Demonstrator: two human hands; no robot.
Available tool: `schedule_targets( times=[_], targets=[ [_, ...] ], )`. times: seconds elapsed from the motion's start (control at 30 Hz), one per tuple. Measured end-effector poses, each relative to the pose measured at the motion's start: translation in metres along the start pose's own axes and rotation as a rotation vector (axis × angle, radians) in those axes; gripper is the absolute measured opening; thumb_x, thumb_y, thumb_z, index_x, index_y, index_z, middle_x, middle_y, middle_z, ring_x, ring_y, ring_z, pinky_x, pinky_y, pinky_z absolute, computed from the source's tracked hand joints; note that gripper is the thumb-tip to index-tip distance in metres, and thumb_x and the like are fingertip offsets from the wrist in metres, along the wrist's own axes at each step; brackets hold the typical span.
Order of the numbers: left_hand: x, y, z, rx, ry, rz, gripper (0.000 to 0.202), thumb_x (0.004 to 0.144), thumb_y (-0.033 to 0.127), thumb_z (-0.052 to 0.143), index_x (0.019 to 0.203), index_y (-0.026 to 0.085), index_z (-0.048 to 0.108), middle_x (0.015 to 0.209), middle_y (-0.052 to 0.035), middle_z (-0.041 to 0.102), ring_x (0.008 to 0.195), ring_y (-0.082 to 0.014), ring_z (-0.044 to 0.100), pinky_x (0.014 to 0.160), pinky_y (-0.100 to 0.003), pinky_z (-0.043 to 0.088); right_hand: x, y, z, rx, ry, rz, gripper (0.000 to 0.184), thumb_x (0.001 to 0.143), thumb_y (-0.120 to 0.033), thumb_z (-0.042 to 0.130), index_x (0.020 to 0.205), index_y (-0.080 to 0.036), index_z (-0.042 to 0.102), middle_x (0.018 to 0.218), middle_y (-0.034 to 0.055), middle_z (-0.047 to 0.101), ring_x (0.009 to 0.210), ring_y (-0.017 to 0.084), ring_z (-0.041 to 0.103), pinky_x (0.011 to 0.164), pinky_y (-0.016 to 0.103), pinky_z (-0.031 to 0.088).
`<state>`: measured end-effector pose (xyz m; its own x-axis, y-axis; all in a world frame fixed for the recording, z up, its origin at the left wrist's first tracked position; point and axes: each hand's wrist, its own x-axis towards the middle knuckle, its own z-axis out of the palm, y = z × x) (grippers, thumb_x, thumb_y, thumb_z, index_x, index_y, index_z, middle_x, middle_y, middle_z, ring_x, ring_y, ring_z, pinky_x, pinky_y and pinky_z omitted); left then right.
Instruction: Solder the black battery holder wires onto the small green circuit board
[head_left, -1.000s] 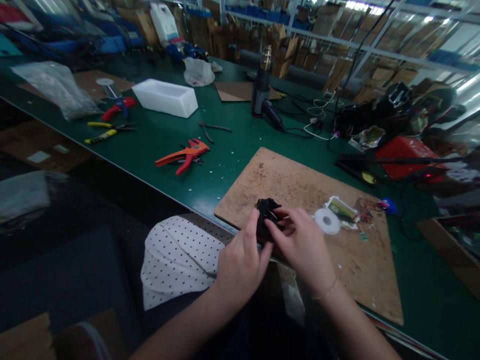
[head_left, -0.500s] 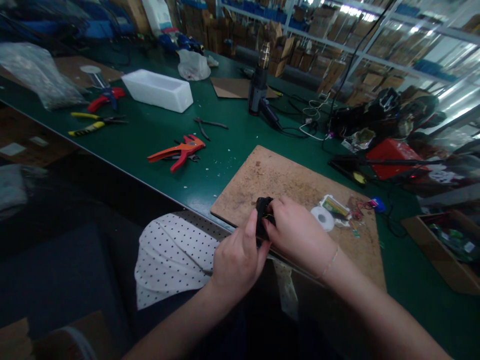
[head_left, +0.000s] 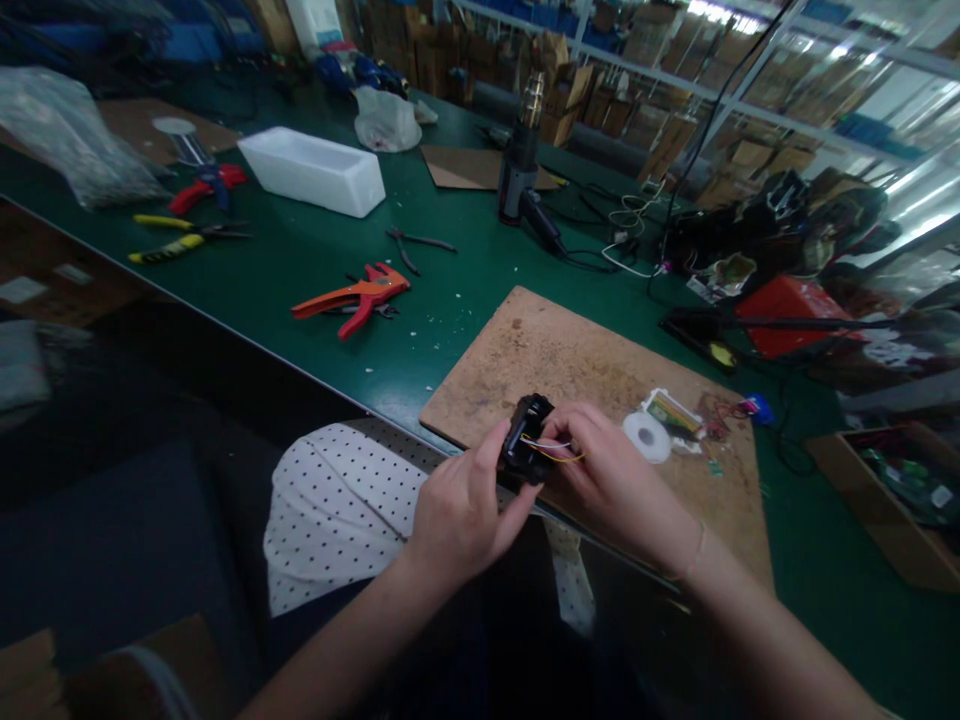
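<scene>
My left hand (head_left: 463,510) and my right hand (head_left: 611,478) both grip a small black plastic part (head_left: 525,445) with thin yellow wires (head_left: 559,455) coming out of it. I hold it just above the near edge of a worn wooden board (head_left: 570,365) on the green table (head_left: 300,270). My left thumb presses the part's left side. The fingers of my right hand pinch the wires at its right side.
A white tape roll (head_left: 646,436) and small wired parts (head_left: 675,412) lie on the board to the right. Orange wire strippers (head_left: 352,296), pliers (head_left: 416,245), yellow-handled cutters (head_left: 176,238), a white tray (head_left: 311,170), a heat gun (head_left: 521,165) and a red box (head_left: 787,310) stand on the table.
The black part has turned in my hands, and its yellow wires now show. My right fingers have shifted onto the wires. The view has drifted slightly.
</scene>
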<state>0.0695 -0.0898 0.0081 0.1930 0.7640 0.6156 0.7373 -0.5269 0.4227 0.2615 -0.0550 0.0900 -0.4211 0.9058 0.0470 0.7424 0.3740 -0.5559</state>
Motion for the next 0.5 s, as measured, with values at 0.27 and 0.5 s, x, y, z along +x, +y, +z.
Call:
schedule_targets(
  times=[0.27, 0.5],
  targets=[
    [0.000, -0.003, -0.005, -0.026, -0.121, -0.040, 0.076, 0.090, 0.046, 0.070, 0.149, 0.013, 0.036, 0.136, -0.0164, 0.063, 0.117, -0.0293, 0.064, 0.096, -0.044, 0.057, -0.026, 0.001, 0.042, 0.434, 0.185, 0.145, 0.028, 0.100, -0.036, 0.053, 0.124, -0.022, 0.055, 0.105, 0.0042, 0.066, 0.090, 0.013, 0.064, 0.080, 0.028, 0.054],
    [0.010, -0.004, -0.003, 0.038, -0.044, -0.031, 0.070, 0.089, 0.040, 0.073, 0.145, 0.010, 0.043, 0.134, -0.0161, 0.064, 0.118, -0.0280, 0.064, 0.100, -0.040, 0.054, -0.055, 0.010, 0.032, 0.336, 0.421, 0.098, 0.024, 0.097, -0.022, 0.059, 0.115, -0.031, 0.072, 0.102, -0.0003, 0.075, 0.091, 0.012, 0.071, 0.083, 0.026, 0.059]
  ],
)
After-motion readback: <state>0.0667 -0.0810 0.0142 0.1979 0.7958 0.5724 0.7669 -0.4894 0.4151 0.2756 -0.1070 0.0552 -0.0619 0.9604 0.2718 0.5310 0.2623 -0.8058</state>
